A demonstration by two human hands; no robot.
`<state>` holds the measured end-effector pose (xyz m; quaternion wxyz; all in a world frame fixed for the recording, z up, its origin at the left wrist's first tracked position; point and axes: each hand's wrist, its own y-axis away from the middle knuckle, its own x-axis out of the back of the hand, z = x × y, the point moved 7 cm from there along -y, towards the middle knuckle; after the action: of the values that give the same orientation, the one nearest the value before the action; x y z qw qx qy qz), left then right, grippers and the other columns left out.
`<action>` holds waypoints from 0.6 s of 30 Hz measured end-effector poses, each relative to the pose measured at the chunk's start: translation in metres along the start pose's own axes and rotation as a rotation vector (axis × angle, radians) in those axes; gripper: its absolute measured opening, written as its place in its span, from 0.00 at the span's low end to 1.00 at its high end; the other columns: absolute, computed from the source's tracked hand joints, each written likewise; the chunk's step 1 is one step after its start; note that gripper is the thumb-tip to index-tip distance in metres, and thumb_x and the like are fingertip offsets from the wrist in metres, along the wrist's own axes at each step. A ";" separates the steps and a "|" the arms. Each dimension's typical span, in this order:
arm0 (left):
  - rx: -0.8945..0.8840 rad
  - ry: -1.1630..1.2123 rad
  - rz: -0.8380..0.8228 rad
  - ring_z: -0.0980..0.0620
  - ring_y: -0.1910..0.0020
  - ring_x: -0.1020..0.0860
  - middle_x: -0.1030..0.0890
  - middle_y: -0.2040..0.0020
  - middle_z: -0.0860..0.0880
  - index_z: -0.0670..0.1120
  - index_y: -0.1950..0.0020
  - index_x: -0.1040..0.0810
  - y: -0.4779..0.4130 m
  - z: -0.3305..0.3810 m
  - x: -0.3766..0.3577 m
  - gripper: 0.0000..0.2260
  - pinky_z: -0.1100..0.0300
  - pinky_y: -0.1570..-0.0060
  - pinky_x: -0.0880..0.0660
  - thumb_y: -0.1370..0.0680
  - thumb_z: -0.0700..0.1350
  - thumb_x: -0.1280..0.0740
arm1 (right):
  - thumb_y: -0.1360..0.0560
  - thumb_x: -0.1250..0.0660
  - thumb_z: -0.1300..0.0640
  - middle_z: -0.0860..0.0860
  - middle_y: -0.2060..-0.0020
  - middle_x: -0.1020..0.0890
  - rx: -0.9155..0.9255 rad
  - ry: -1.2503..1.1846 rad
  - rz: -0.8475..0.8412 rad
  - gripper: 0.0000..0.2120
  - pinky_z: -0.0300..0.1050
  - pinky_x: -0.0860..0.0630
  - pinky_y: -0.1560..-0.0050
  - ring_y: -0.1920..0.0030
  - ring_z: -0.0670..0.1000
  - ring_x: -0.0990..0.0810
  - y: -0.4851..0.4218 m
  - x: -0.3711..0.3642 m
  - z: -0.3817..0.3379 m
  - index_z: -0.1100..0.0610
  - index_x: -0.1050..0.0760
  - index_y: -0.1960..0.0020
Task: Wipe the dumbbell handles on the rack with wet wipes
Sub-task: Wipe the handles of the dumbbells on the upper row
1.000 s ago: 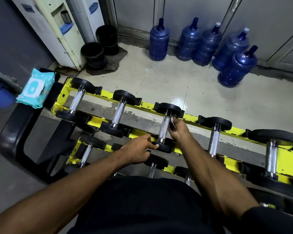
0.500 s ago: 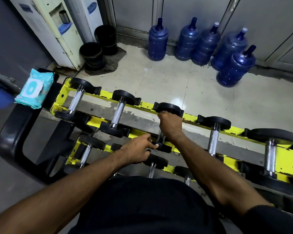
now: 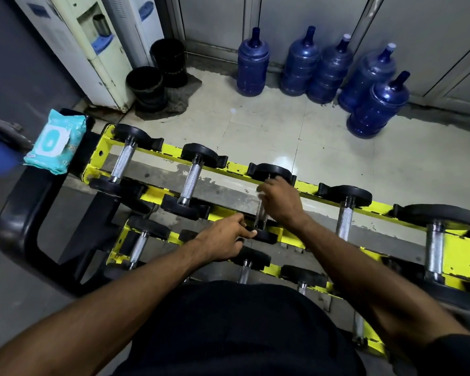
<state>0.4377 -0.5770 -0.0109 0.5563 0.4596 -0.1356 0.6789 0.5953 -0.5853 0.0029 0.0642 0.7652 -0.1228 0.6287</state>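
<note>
A yellow rack carries a row of black-ended dumbbells with steel handles. My right hand is curled round the upper part of the third dumbbell's handle, just below its far plate. A pale wet wipe shows blurred at my fingertips. My left hand grips the same dumbbell's near plate. The blue wet wipe pack lies on a black frame at the left.
Other dumbbells sit left and right of the one held, with a lower tier beneath. Several blue water jugs, two black buckets and water dispensers stand on the floor behind.
My right hand slid with the wipe from the middle of the third handle up toward its far plate. My left hand stayed on the near plate.
</note>
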 end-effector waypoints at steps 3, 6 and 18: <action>-0.009 -0.009 -0.002 0.57 0.49 0.28 0.30 0.43 0.53 0.56 0.30 0.24 0.001 0.002 0.002 0.18 0.67 0.60 0.35 0.20 0.44 0.35 | 0.23 0.30 0.52 0.46 0.46 0.16 0.069 -0.134 -0.156 0.10 0.41 0.26 0.56 0.46 0.49 0.20 0.016 -0.015 -0.009 0.50 0.18 0.43; -0.011 -0.014 -0.015 0.57 0.49 0.28 0.30 0.44 0.53 0.56 0.30 0.24 0.000 0.003 0.002 0.19 0.67 0.62 0.35 0.20 0.44 0.35 | 0.22 0.31 0.51 0.44 0.46 0.16 -0.155 -0.231 0.034 0.09 0.40 0.24 0.58 0.51 0.48 0.17 0.009 -0.004 0.008 0.47 0.18 0.43; -0.017 -0.062 -0.025 0.55 0.49 0.27 0.30 0.42 0.52 0.57 0.28 0.26 0.002 0.005 0.003 0.19 0.63 0.59 0.33 0.19 0.45 0.35 | 0.25 0.35 0.64 0.53 0.56 0.17 0.008 0.241 -0.237 0.09 0.45 0.28 0.65 0.57 0.58 0.18 -0.021 0.000 -0.018 0.55 0.20 0.49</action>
<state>0.4383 -0.5788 -0.0053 0.5644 0.4771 -0.1527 0.6561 0.5842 -0.5611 0.0080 0.1491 0.6938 -0.0207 0.7043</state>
